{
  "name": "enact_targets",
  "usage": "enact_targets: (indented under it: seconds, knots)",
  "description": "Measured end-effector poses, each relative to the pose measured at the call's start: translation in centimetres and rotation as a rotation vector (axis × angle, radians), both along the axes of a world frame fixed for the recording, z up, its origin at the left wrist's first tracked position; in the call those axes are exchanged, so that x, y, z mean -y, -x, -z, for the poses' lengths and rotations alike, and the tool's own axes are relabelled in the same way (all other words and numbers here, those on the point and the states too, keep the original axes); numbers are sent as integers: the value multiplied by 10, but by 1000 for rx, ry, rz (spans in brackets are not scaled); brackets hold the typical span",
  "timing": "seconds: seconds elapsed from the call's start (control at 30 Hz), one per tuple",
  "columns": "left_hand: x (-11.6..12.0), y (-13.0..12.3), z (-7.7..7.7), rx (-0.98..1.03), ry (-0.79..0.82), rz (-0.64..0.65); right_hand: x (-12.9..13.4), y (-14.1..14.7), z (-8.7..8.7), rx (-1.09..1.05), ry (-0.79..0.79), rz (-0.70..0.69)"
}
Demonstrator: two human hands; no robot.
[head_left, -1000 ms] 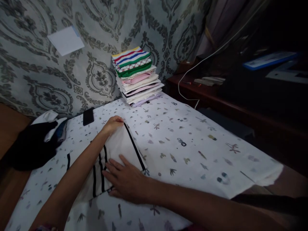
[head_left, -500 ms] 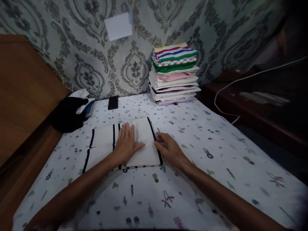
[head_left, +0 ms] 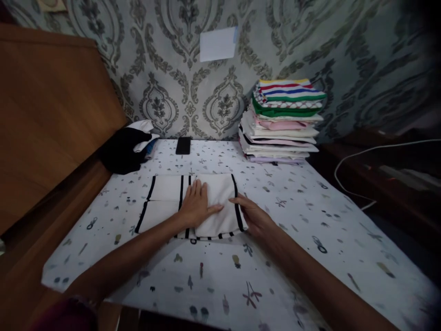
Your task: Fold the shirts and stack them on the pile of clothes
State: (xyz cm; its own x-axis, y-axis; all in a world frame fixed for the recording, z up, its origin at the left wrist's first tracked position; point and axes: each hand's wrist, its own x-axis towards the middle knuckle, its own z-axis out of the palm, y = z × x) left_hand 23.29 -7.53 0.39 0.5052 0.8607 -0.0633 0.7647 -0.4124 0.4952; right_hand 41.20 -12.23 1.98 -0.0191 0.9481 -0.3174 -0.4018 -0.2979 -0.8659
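Observation:
A white garment with black stripes lies partly folded on the patterned sheet, its right part doubled over toward the middle. My left hand rests flat on it near the fold, fingers spread and pointing away from me. At the garment's right edge, my right hand pinches the black-trimmed border, thumb on top and fingers underneath, mostly hidden by the cloth.
A tall stack of folded clothes stands at the back right by the wall. A black phone lies at the back. Dark crumpled clothing sits beside a wooden panel on the left. A white cable hangs at the right.
My right hand has gone from beside the garment's right edge to gripping it, fingers underneath. My left hand stays flat on the cloth. The camera view has turned left.

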Motion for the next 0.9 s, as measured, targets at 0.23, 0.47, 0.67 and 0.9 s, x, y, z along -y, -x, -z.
enact_targets:
  seconds: [0.23, 0.47, 0.67, 0.9]
  knots:
    - [-1, 9, -2, 236, 65, -69, -4, 30, -24, 4, -52, -45]
    - [-13, 46, -14, 756, 236, -189, -23, 78, -41, -73, -70, -75]
    - [-10, 97, -32, 1188, 766, -326, -35, 131, -41, -62, -20, -202]
    - [-13, 141, -36, 1209, 991, -403, -40, 191, -24, 34, 19, -325]
